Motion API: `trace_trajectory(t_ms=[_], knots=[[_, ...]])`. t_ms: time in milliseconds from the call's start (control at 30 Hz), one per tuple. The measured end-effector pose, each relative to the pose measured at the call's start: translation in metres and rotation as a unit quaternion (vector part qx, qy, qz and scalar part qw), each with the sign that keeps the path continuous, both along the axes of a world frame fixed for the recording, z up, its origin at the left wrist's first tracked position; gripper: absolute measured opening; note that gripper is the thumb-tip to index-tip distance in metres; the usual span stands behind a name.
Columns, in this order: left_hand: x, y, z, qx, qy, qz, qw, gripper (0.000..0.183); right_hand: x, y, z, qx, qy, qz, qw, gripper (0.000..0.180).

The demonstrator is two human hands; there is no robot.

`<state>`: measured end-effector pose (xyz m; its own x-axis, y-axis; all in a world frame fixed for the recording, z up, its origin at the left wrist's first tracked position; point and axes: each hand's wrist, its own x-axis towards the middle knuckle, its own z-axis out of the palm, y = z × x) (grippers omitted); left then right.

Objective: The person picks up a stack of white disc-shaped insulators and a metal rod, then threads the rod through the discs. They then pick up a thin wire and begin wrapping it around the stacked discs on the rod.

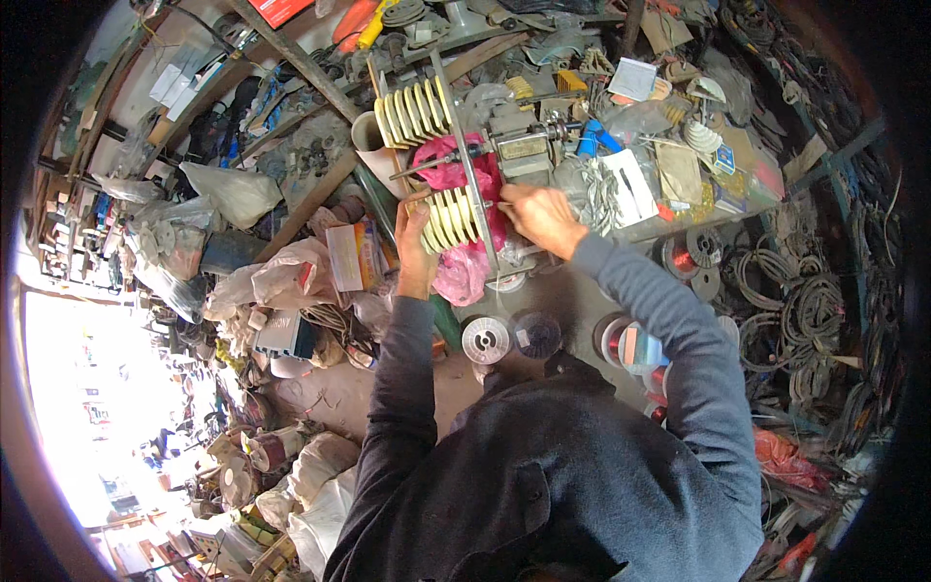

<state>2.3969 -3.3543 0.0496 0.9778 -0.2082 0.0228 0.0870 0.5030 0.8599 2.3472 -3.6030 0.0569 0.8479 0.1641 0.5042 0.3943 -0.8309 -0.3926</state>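
My left hand (416, 236) is closed around the left end of the lower pale yellow, ridged coil-winding former (449, 220). The former sits against a long metal bar (465, 164). On the bar's other side, my right hand (542, 218) has its fingers bent together near the former's end; whether they grip a small part cannot be told. A second ridged former (413, 114) is mounted higher on the same bar. Between the two formers a threaded shaft (436, 166) runs out from a metal winding machine (525, 153). Pink plastic (462, 275) lies behind and below the lower former.
A cluttered bench holds blue-handled pliers (598, 138), a white sheet (634, 190) and plastic bags. Below it stand wire spools (486, 340) and red copper wire reels (680, 256). Coiled cables (811, 313) hang at right. A green tube (445, 320) leans near my left forearm.
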Motion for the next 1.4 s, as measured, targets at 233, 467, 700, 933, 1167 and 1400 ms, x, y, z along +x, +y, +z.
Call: trace_trajectory(t_ms=[233,467,700,933,1167,1400], knots=[[0.000,0.001,-0.002,0.040,-0.019,0.018,0.999,0.045,0.005,0.007,0.012,0.631,0.494,-0.043,0.597,0.039],[-0.001,0.001,0.000,0.058,-0.023,0.029,0.998,0.043,0.016,0.020,0.027,0.631,0.496,-0.003,0.596,0.018],[0.000,0.002,-0.001,0.042,-0.007,0.018,0.999,0.042,0.019,0.016,0.010,0.535,0.453,0.054,0.711,0.011],[0.000,0.002,-0.001,0.055,-0.011,0.019,0.998,0.042,0.015,0.011,0.018,0.182,0.213,0.073,0.957,0.024],[0.000,0.002,-0.001,0.053,-0.023,0.023,0.998,0.042,-0.003,0.027,0.019,0.207,0.134,0.005,0.969,0.020],[-0.001,0.002,0.002,0.044,-0.001,0.015,0.999,0.040,0.006,0.026,0.028,0.641,0.496,-0.062,0.582,0.032]])
